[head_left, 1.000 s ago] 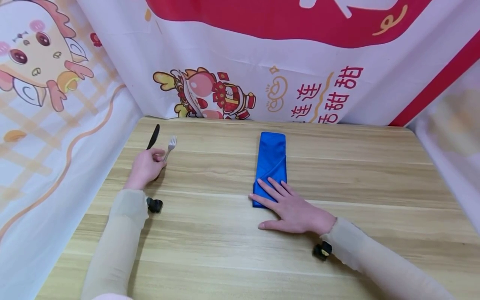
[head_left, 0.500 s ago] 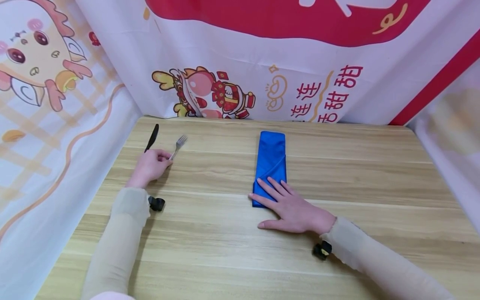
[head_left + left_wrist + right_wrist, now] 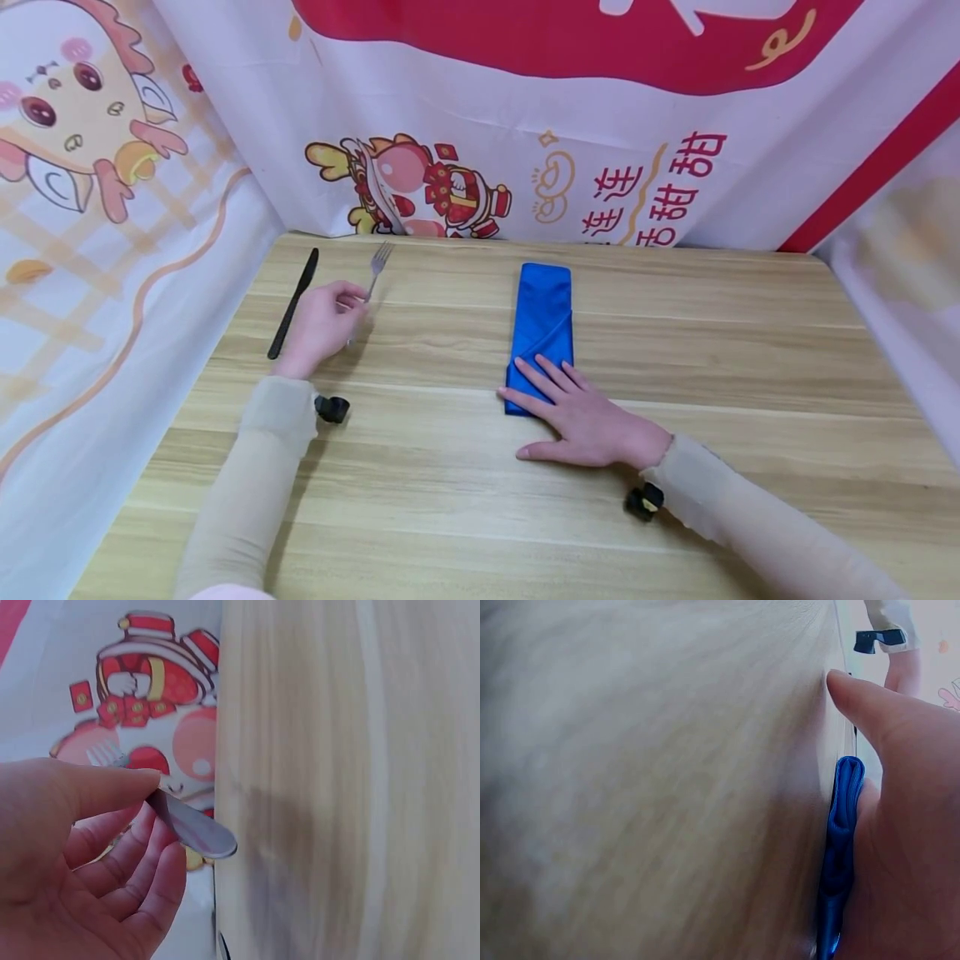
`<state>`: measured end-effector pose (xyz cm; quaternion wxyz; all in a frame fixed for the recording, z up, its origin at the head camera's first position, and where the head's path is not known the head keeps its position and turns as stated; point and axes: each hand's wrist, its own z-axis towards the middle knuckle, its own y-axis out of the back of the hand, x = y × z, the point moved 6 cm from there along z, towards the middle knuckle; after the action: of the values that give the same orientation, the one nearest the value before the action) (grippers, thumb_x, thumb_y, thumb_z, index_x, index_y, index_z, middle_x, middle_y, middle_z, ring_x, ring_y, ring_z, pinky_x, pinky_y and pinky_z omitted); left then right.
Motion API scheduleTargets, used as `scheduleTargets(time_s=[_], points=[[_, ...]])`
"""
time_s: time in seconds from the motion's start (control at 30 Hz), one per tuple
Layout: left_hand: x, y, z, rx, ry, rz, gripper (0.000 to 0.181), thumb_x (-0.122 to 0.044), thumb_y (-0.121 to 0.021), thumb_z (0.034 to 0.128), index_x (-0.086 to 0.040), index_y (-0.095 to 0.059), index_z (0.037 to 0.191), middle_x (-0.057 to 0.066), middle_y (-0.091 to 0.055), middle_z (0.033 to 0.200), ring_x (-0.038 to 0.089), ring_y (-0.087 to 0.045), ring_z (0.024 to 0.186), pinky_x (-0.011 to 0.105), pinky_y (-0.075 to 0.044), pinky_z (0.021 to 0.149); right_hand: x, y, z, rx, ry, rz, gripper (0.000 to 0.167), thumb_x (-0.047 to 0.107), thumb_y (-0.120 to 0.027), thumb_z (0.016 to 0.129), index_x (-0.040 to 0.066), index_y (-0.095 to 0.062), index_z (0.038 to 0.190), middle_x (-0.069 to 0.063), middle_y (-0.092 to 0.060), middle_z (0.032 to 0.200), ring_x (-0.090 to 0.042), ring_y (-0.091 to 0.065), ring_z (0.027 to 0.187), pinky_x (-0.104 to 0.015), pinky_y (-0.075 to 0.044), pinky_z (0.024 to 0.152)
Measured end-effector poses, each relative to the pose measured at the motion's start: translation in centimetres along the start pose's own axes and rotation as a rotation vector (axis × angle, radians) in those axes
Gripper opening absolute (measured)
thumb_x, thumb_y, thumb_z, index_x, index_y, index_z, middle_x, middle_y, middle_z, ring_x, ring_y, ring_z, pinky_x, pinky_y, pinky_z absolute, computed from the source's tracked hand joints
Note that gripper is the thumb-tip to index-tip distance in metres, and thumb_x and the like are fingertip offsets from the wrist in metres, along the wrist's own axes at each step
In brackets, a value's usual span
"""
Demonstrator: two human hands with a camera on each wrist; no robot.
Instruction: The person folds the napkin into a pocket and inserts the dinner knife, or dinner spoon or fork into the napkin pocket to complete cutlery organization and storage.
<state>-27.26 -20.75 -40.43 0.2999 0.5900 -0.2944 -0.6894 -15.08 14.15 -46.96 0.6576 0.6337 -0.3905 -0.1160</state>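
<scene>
My left hand (image 3: 322, 321) pinches a metal fork (image 3: 379, 260) between thumb and fingers, with the tines pointing away from me. In the left wrist view the fork's handle end (image 3: 199, 831) sticks out past the thumb, held above the wood. A black knife (image 3: 292, 304) lies on the table just left of that hand. My right hand (image 3: 592, 421) rests with spread, straight fingers on the near end of a folded blue satin napkin (image 3: 542, 304). From the right wrist, the napkin's layered edge (image 3: 844, 825) shows beneath the palm.
The wooden table (image 3: 420, 483) meets a printed cloth backdrop (image 3: 465, 100) along its far edge. Another printed cloth (image 3: 97, 275) hangs along the left side. A small black camera sits on each wrist.
My left hand has lifted the fork and carried it right and away from me, uncovering the knife's handle. My right hand and the napkin have stayed in place.
</scene>
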Motion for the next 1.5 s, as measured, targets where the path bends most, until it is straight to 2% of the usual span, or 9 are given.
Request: scheduleTargets(time_s=[0.17, 0.33, 0.63, 0.8, 0.9, 0.97, 1.17, 1.37, 1.5], points=[[-1.4, -1.4, 0.2, 0.034, -0.011, -0.067, 0.021, -0.009, -0.069, 0.0971, 0.0, -0.068, 0.117, 0.016, -0.069, 0.103, 0.03, -0.068, 0.088, 0.041, -0.057, 0.075, 0.0, 0.0, 0.0, 0.003, 0.001, -0.007, 0.083, 0.072, -0.048, 0.095, 0.036, -0.02, 0.163, -0.005, 0.001, 0.17, -0.039, 0.005, 0.153, -0.064, -0.003, 0.118], [-3.1, -2.8, 0.1, 0.054, -0.009, -0.154, 0.021, -0.007, -0.07, 0.0956, -0.002, -0.068, 0.115, 0.013, -0.069, 0.102, 0.027, -0.068, 0.084, 0.036, -0.058, 0.07, 0.0, 0.1, 0.0, -0.002, 0.009, -0.011, 0.083, 0.073, -0.048, 0.095, 0.035, -0.02, 0.163, -0.006, 0.001, 0.17, -0.039, 0.005, 0.153, -0.064, -0.003, 0.117], [-5.8, -5.3, -0.5, 0.111, -0.021, -0.26, 0.019, -0.012, -0.073, 0.0954, -0.006, -0.068, 0.113, 0.006, -0.069, 0.1, 0.022, -0.068, 0.084, 0.036, -0.058, 0.072, -0.2, 0.0, 0.1, 0.007, 0.001, -0.014, 0.085, 0.074, -0.048, 0.094, 0.036, -0.018, 0.163, -0.005, 0.003, 0.17, -0.038, 0.006, 0.153, -0.063, -0.002, 0.118], [-7.6, -6.9, -1.0, 0.132, -0.051, -0.322, 0.017, -0.011, -0.076, 0.0931, -0.007, -0.07, 0.108, 0.004, -0.07, 0.097, 0.02, -0.068, 0.082, 0.034, -0.058, 0.072, -0.4, 0.0, 0.1, 0.025, -0.013, 0.027, 0.084, 0.075, -0.048, 0.093, 0.039, -0.018, 0.163, -0.003, 0.002, 0.17, -0.036, 0.008, 0.153, -0.061, -0.001, 0.118], [-9.0, -7.8, -1.4, 0.143, -0.083, -0.361, 0.014, -0.009, -0.076, 0.0927, -0.008, -0.071, 0.106, 0.003, -0.071, 0.096, 0.019, -0.069, 0.081, 0.033, -0.058, 0.072, -0.6, 0.6, 0.2, 0.016, -0.038, 0.124, 0.081, 0.073, -0.052, 0.093, 0.039, -0.026, 0.161, 0.0, -0.005, 0.17, -0.034, 0.003, 0.154, -0.061, -0.004, 0.119], [-10.0, -8.4, -1.7, 0.156, -0.107, -0.383, 0.012, -0.01, -0.076, 0.0931, -0.009, -0.071, 0.104, 0.001, -0.071, 0.096, 0.019, -0.069, 0.081, 0.033, -0.059, 0.071, -0.9, 1.6, 0.3, -0.027, -0.057, 0.226, 0.077, 0.068, -0.056, 0.094, 0.033, -0.034, 0.16, -0.001, -0.016, 0.169, -0.032, -0.007, 0.154, -0.059, -0.011, 0.119], [-12.6, -10.1, -2.9, 0.197, -0.178, -0.439, 0.009, -0.013, -0.076, 0.0942, -0.013, -0.072, 0.102, -0.003, -0.072, 0.097, 0.016, -0.069, 0.082, 0.032, -0.059, 0.073, -2.7, 5.5, 1.1, -0.279, -0.115, 0.563, 0.064, 0.045, -0.067, 0.098, 0.011, -0.051, 0.15, -0.006, -0.047, 0.154, -0.028, -0.041, 0.142, -0.052, -0.035, 0.112], [-14.6, -11.9, -3.9, 0.246, -0.214, -0.456, 0.011, -0.021, -0.076, 0.0945, -0.015, -0.072, 0.104, -0.005, -0.071, 0.099, 0.015, -0.068, 0.084, 0.031, -0.059, 0.074, -4.8, 7.6, 1.7, -0.469, -0.227, 0.865, 0.051, 0.04, -0.07, 0.098, 0.011, -0.062, 0.139, -0.003, -0.063, 0.137, -0.021, -0.059, 0.124, -0.045, -0.046, 0.104], [-15.3, -13.1, -4.3, 0.259, -0.246, -0.467, 0.011, -0.02, -0.077, 0.0942, -0.014, -0.073, 0.103, -0.006, -0.072, 0.098, 0.013, -0.068, 0.085, 0.029, -0.058, 0.076, -5.5, 8.2, 1.7, -0.578, -0.287, 0.978, 0.043, 0.038, -0.073, 0.096, 0.008, -0.069, 0.127, -0.004, -0.07, 0.122, -0.021, -0.064, 0.113, -0.042, -0.05, 0.1]])
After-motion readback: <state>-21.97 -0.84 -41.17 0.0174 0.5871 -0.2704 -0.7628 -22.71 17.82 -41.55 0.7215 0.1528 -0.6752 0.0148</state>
